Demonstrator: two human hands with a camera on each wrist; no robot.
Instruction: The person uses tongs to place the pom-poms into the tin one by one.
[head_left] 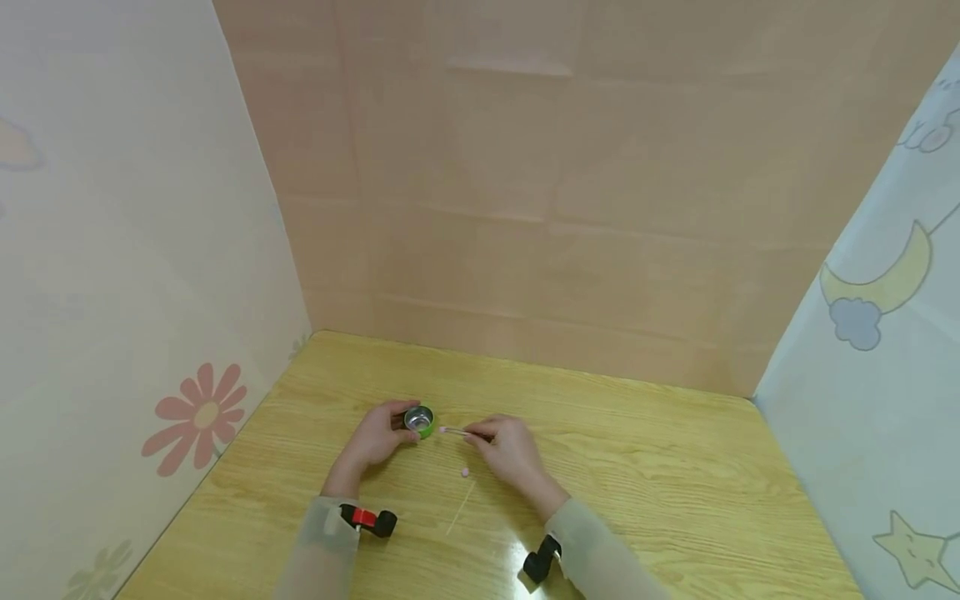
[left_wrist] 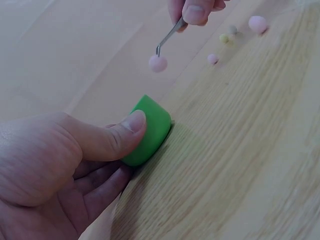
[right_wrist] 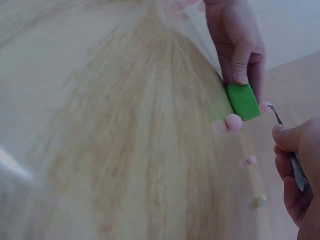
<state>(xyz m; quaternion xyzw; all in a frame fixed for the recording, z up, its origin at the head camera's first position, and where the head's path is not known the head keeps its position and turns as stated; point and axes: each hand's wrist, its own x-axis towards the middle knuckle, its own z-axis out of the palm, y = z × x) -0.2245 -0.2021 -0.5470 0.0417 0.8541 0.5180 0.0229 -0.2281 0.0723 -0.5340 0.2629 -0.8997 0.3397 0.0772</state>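
Observation:
A small round cup, green outside and shiny metal inside, sits on the table with its mouth up. My left hand holds it from the side, thumb on the near wall and fingers behind. To its right, my right hand pinches a pair of metal tweezers with bent tips. Between those tips hangs a pale pink ball, just right of the cup and above the table. Another pink ball lies on the wood nearer to me.
In the left wrist view, more small balls lie on the table: a yellow one, a grey one and a small pink one. A brown wall closes off the table's back edge, with patterned white panels on both sides.

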